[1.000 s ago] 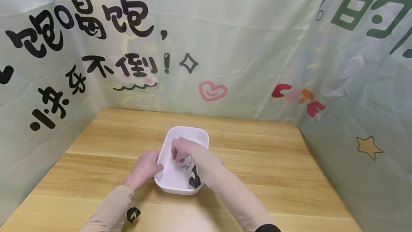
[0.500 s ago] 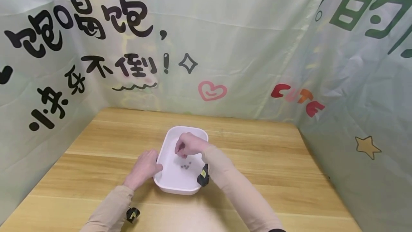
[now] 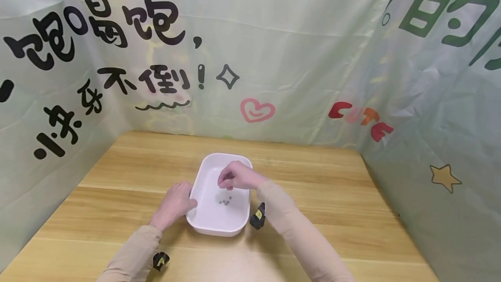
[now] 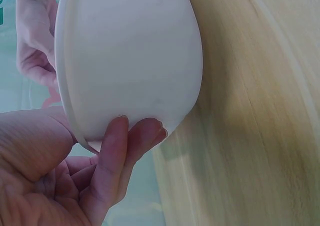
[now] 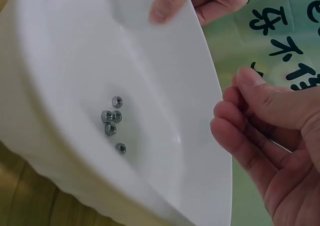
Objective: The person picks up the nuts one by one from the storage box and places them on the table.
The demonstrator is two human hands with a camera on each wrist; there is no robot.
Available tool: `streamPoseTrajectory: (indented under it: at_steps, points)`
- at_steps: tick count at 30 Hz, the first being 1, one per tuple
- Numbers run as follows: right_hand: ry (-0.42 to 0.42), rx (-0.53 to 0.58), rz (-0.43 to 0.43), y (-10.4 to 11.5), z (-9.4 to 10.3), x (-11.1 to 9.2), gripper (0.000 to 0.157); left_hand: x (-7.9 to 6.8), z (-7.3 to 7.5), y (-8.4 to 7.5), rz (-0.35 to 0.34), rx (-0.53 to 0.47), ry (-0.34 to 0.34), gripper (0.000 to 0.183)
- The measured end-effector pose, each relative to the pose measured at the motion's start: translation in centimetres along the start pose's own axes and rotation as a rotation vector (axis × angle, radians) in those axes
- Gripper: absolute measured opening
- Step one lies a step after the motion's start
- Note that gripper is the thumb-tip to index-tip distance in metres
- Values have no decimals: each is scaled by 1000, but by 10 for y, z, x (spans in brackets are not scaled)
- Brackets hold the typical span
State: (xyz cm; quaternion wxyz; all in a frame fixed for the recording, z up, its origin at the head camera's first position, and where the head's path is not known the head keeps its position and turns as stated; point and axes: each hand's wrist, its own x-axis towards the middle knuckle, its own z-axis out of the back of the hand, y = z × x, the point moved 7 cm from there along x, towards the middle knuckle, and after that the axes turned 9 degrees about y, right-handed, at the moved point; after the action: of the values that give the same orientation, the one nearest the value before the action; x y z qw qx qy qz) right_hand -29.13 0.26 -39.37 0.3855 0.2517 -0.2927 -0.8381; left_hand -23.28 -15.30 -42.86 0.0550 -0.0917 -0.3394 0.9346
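Observation:
A white plastic tray (image 3: 219, 219) with rounded corners stands on the table. Several small metal nuts (image 5: 111, 117) are grouped on its floor. My left hand (image 3: 177, 203) grips the tray's left rim; in the left wrist view its fingers (image 4: 114, 146) press the outer wall. Over the tray's right side, my right hand (image 3: 239, 176) is raised with thumb and index tip brought together and the other fingers curled. I cannot tell whether something small sits between those fingertips.
A wooden table (image 3: 313, 195) spreads around the tray. Printed cloth walls (image 3: 297, 77) close it in at the back and both sides. Small black wrist cameras (image 3: 257, 216) hang beside the forearms.
My right hand has risen from the tray's floor and shifted to the right, bringing more of the nuts into sight. The left hand keeps its hold on the rim.

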Motion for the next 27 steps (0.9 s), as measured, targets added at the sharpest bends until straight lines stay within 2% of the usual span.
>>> streamPoseTrajectory:
  at_steps: [12, 23, 27]
  points:
    - [-102, 47, 152, 0, 9, -27, 10, 1, -1, 3, 22, 4, 2, 4]
    - [-202, 91, 138, -13, 12, -51, 10, 2, -1, 3, 19, 5, 8, 5]
    - [-253, 112, 166, -17, 12, -63, 9, 3, -1, 3, 14, 6, 8, 5]
